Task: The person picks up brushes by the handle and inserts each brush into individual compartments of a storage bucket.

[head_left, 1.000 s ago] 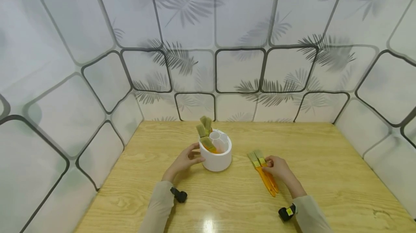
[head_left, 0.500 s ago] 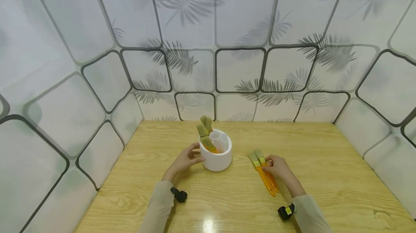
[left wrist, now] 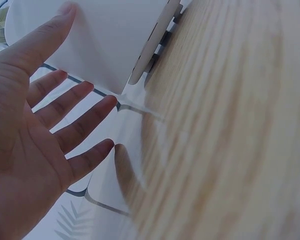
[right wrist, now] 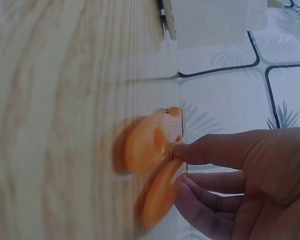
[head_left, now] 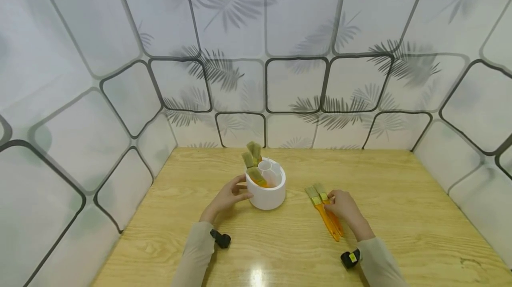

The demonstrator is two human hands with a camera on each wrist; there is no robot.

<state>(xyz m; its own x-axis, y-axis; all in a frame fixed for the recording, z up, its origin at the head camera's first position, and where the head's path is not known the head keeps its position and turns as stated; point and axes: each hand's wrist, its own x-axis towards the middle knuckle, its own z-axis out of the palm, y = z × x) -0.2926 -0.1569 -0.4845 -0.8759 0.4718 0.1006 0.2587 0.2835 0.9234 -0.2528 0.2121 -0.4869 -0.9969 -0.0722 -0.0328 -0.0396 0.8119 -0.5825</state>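
A white round holder (head_left: 267, 198) stands on the table, with several paintbrushes (head_left: 254, 176) leaning bristles-up in its left side. Beside it, my left hand (head_left: 228, 197) has its thumb against the wall and its fingers loosely extended, as the left wrist view shows. To the right lie two orange-handled paintbrushes side by side, bristles pointing away. My right hand (head_left: 342, 206) pinches the handle of the right paintbrush (head_left: 335, 221) between thumb and fingers. The left paintbrush (head_left: 326, 218) lies along it. In the right wrist view, both orange handles (right wrist: 162, 195) show close over the wood.
The wooden table (head_left: 280, 251) reaches back to a patterned wall covering (head_left: 296, 131), which also rises on both sides. Inside the holder is a white ring-shaped divider (head_left: 265, 166). A small black camera sits on each wrist.
My right wrist has shifted very slightly to the left, with the fingers staying on the same paintbrush. The left hand and the holder keep their places.
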